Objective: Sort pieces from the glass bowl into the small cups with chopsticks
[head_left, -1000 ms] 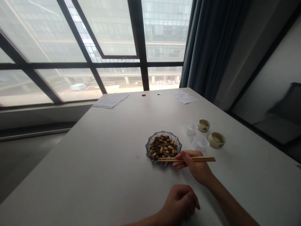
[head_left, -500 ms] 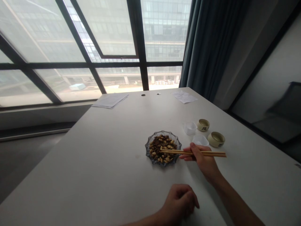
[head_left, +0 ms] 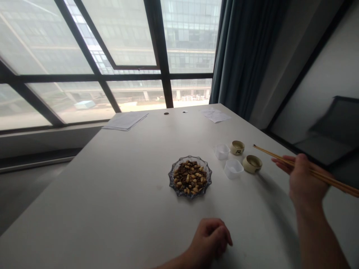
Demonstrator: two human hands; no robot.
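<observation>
My right hand (head_left: 307, 179) grips a pair of wooden chopsticks (head_left: 269, 152), raised at the right side. Their tips are close together above and beyond the nearer beige cup (head_left: 252, 164), with a small dark bit at the end, too small to name. Loosely curled, my left hand (head_left: 209, 239) rests on the white table near its front, with no object showing in it. Beyond it stands a scalloped glass dish (head_left: 207, 186) holding mixed nuts and dark seeds (head_left: 190, 177).
Left of the beige cups, including the farther one (head_left: 237, 147), stand two clear plastic cups (head_left: 222, 151). Papers (head_left: 126, 121) lie at the table's far left and a crumpled sheet (head_left: 215, 114) at the far right. A dark chair (head_left: 336, 119) appears at the right.
My right hand has moved the chopsticks from the dish of nuts up and right, over to the beige cups. My left hand stays on the table. The view has turned slightly right.
</observation>
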